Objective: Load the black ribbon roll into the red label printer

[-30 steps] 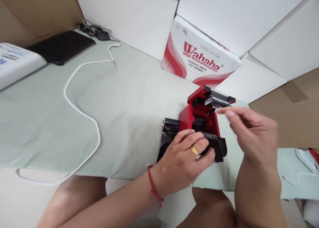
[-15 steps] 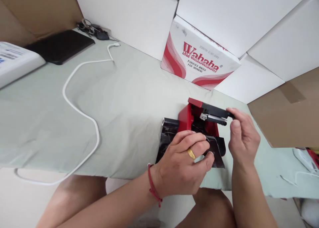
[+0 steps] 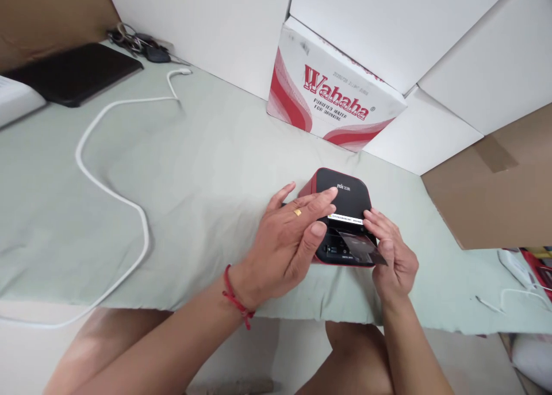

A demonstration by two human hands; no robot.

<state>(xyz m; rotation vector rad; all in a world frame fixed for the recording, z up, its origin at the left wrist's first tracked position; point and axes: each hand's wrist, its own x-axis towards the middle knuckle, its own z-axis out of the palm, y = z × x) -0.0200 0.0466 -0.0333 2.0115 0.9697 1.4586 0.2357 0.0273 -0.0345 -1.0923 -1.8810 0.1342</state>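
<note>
A small red and black label printer (image 3: 345, 202) sits on the cloth-covered table, its lid down. Shiny dark film (image 3: 360, 246) sticks out of the slot at its front, slanting toward my right thumb. My left hand (image 3: 287, 234) lies over the printer's left side, fingers stretched across the lid. A gold ring and a red string bracelet are on that hand and wrist. Around the printer's right side is my right hand (image 3: 394, 254), fingers at the lid's edge and thumb by the film's end. Whether the thumb presses on the film, I cannot tell.
A white and red Wahaha carton (image 3: 332, 90) stands behind the printer. On the left, a white cable (image 3: 142, 222) curves over the table (image 3: 207, 182), with a black flat case (image 3: 77, 73) and keys (image 3: 138, 43) farther back. A cardboard box (image 3: 495, 182) is at the right.
The printer's raised lid has come down and is closed. My right hand moved from the lid's edge down to the printer's right side. My left hand left the front film and now lies on the lid.
</note>
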